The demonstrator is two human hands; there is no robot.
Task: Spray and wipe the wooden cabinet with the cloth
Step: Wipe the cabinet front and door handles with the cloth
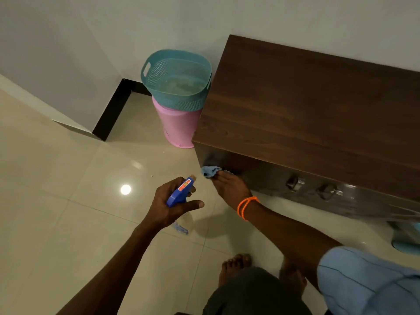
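A dark wooden cabinet stands against the wall on the right, with two metal handles on its glossy front. My right hand, with an orange bracelet on the wrist, holds a small blue cloth against the cabinet front near its lower left corner. My left hand grips a spray bottle with a blue head and clear body, its nozzle pointing toward the cloth and the cabinet front.
A teal perforated basket sits on top of a pink bin just left of the cabinet, in the wall corner. The floor is glossy beige tile. My bare feet are below the hands.
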